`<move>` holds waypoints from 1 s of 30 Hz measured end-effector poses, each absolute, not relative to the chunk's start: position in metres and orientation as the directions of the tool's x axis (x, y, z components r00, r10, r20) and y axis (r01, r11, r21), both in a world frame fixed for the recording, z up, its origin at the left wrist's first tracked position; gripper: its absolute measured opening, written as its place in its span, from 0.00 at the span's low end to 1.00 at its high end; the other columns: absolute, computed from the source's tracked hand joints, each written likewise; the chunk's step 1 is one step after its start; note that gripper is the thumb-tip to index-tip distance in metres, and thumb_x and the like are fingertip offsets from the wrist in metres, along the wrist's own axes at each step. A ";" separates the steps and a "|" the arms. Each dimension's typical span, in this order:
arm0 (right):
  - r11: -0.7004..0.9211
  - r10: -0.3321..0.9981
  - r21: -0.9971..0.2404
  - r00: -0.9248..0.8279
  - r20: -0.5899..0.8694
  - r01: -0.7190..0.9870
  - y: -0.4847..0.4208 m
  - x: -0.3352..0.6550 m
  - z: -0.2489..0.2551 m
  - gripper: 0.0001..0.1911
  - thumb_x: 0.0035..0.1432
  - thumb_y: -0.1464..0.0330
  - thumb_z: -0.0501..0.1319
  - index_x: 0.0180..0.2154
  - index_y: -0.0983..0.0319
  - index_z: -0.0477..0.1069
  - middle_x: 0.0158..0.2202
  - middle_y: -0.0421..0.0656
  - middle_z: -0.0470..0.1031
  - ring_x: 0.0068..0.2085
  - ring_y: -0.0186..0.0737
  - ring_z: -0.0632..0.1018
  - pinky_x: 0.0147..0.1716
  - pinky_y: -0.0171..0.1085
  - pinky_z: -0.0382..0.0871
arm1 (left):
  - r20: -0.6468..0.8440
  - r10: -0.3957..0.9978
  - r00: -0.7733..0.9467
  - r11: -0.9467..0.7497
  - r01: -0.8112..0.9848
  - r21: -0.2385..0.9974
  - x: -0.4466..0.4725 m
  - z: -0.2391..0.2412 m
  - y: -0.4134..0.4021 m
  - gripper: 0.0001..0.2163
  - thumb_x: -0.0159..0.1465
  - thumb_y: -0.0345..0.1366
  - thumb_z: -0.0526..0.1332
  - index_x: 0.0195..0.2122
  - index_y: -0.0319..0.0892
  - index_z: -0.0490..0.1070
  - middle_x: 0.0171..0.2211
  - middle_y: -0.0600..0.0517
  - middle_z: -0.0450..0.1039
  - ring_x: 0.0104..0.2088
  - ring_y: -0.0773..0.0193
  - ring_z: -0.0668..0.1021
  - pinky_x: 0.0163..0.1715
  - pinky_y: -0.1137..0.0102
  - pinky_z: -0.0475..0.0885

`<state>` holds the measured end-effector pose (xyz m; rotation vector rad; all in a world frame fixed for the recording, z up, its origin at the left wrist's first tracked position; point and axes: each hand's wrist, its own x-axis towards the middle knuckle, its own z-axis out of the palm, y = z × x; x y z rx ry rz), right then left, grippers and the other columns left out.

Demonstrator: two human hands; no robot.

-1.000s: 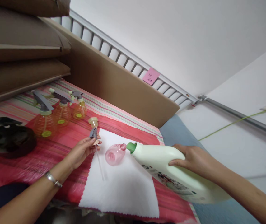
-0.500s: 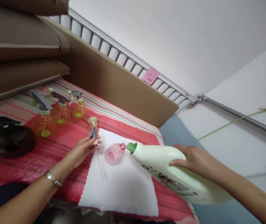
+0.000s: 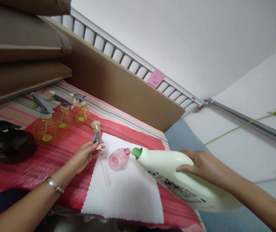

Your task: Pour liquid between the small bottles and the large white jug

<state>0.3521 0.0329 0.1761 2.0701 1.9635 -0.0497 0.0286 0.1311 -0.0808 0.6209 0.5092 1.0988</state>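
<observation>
My left hand [image 3: 88, 153] pinches the spray head [image 3: 96, 137]; my right hand [image 3: 199, 167] grips the jug [image 3: 167, 164]. The pink bottle [image 3: 118, 159] sits unheld on white cloth [image 3: 125, 196]; a nudge from the nearby spout [image 3: 136, 152] could tip it.

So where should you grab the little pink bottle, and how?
Probably best to take the pink bottle round its wide body, coming from the left: its narrow neck points right, close to the green spout, leaving little room there.

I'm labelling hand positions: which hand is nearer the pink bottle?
Left: the left hand is just left of the pink bottle; the right hand is farther away, on its right.
</observation>
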 end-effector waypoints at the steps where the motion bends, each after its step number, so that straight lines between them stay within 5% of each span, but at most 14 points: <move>1: -0.031 0.972 0.183 0.072 -0.222 0.983 0.033 0.352 0.176 0.21 0.51 0.48 0.60 0.41 0.54 0.73 0.36 0.42 0.81 0.37 0.51 0.79 0.32 0.41 0.70 | -0.075 0.925 0.373 0.320 -0.655 0.685 0.029 -0.081 0.131 0.13 0.57 0.40 0.67 0.40 0.39 0.76 0.35 0.48 0.78 0.30 0.66 0.78 0.34 0.72 0.73; 30: -0.054 0.968 0.188 0.097 -0.231 0.981 0.033 0.351 0.179 0.22 0.50 0.47 0.60 0.41 0.54 0.73 0.36 0.42 0.80 0.38 0.51 0.79 0.34 0.43 0.69 | -0.066 0.918 0.392 0.321 -0.633 0.705 0.028 -0.083 0.132 0.13 0.57 0.41 0.66 0.40 0.40 0.75 0.38 0.48 0.76 0.31 0.65 0.78 0.35 0.71 0.73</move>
